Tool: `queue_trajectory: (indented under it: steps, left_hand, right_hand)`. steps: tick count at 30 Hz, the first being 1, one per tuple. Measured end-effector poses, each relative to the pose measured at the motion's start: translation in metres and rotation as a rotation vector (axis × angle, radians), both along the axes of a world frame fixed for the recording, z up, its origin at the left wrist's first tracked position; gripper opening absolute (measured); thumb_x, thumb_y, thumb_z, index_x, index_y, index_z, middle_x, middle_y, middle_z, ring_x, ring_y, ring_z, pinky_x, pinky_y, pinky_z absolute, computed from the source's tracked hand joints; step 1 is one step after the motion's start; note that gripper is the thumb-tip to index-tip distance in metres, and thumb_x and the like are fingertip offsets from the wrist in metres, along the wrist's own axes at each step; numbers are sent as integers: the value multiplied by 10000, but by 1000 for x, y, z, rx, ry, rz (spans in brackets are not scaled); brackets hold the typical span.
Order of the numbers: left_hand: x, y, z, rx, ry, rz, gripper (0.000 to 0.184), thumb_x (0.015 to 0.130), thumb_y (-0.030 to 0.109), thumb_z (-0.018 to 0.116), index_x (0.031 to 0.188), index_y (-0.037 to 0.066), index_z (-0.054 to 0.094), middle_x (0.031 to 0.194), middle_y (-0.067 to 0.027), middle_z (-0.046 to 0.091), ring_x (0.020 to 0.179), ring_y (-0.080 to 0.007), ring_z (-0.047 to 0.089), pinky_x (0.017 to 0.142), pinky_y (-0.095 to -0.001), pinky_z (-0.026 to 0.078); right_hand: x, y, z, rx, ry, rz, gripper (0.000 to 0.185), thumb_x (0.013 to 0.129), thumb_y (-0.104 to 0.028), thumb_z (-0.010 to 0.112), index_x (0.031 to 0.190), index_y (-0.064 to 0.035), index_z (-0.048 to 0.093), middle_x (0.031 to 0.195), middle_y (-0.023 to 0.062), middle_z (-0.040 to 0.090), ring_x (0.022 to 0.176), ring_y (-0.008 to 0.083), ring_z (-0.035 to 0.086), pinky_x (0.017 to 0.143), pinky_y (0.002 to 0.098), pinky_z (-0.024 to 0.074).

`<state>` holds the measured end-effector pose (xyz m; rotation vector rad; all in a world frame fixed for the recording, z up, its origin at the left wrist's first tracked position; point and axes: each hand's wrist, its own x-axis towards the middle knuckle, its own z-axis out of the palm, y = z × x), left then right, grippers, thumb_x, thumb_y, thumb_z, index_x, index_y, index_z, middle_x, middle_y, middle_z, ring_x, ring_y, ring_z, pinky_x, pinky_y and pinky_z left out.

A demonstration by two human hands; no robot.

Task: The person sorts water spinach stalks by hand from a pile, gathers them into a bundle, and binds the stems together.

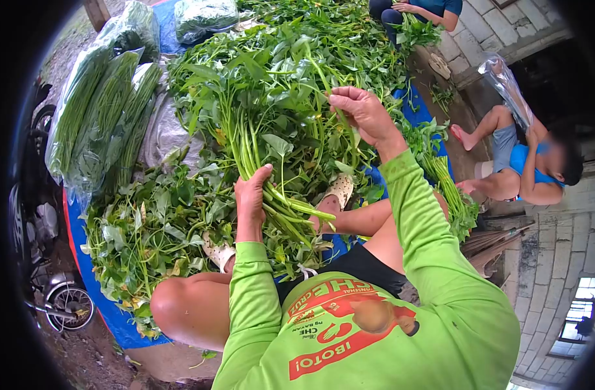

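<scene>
My left hand (249, 198) is wrapped round a bunch of water spinach (247, 146), its leaves pointing away from me and its pale cut stems sticking out near my lap. To the right and farther off, my right hand (367, 118) pinches a single green stalk (318, 68) between thumb and fingertips. Beneath both hands spreads a large heap of loose leafy greens (167, 231), with some yellowed leaves among them. Beside my right forearm lies a pile of bundled greens (440, 169), stems together.
Clear plastic bags packed with long greens (93, 117) lie at the left, and another filled bag (205, 18) at the back. A blue tarp (89, 260) lies under the heap. One person (505, 156) sits at right with plastic; another (434, 10) holds greens. A motorcycle wheel (70, 305) stands lower left.
</scene>
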<state>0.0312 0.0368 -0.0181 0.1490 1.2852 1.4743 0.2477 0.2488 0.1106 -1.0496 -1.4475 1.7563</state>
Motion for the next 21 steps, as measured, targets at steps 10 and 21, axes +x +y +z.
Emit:
queue_trajectory:
  steps: [10, 21]
  left_hand:
    - [16, -1, -36, -24, -81, 66, 339, 901, 262, 890, 1094, 50, 708, 858, -10, 673, 670, -153, 641, 623, -327, 559]
    - [13, -26, -47, 224, -128, 7, 478, 979, 286, 827, 1349, 30, 664, 1123, -13, 722, 903, -118, 677, 817, -293, 584]
  right_hand:
    - [-75, -57, 26, 798, -721, -51, 283, 941, -317, 715, 1092, -113, 839, 993, 145, 819, 872, 347, 782, 813, 435, 625]
    - [-111, -104, -139, -121, -455, 136, 289, 913, -163, 865, 1142, 12, 837, 978, 115, 831, 793, 148, 748, 746, 320, 618]
